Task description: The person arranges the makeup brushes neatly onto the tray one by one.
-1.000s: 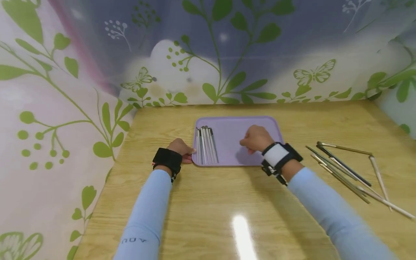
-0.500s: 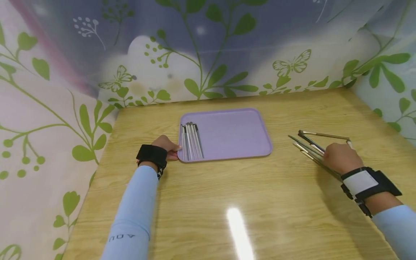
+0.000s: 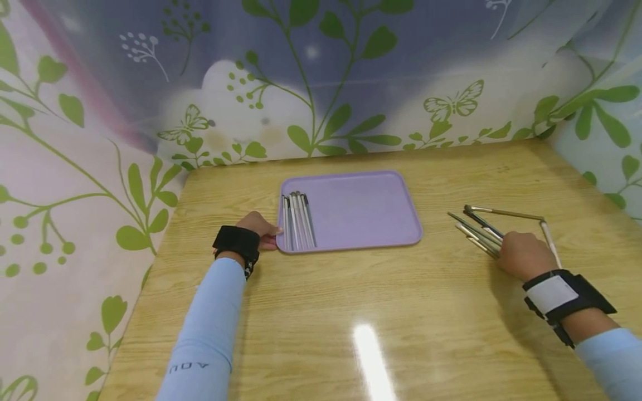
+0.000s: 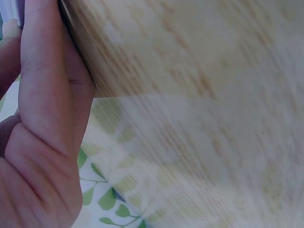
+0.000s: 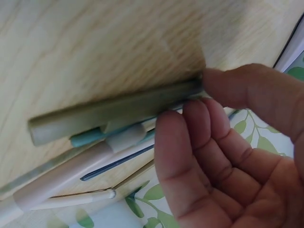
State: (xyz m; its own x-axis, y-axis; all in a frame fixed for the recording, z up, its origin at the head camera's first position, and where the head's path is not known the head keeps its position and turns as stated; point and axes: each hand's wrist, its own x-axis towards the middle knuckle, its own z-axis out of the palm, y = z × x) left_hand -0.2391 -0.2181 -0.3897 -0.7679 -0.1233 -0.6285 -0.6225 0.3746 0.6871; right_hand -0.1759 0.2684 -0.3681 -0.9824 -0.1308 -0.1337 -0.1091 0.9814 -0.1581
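Observation:
A lilac tray (image 3: 363,211) lies flat on the table, with several slim paintbrushes (image 3: 300,225) side by side along its left end. My left hand (image 3: 258,228) grips the tray's front left edge, thumb on the rim and fingers lower down; in the left wrist view only a sliver of tray shows past the hand (image 4: 42,109). Right of the tray, my right hand (image 3: 529,257) is over a loose group of paintbrushes (image 3: 476,235). In the right wrist view it pinches an olive-handled paintbrush (image 5: 109,113) between thumb and fingertips. Other handles lie just beyond it.
Two more paintbrushes, one with a brown handle (image 3: 516,213) and one pale (image 3: 550,242), lie behind and beside the right hand. The wood-grain table (image 3: 311,312) ends at a leaf-patterned wall covering (image 3: 351,83) at the back and sides.
My right hand has moved from above the tray, rightward, to the loose paintbrushes, and now pinches one. The left hand stays at the tray's edge. The head view has shifted slightly.

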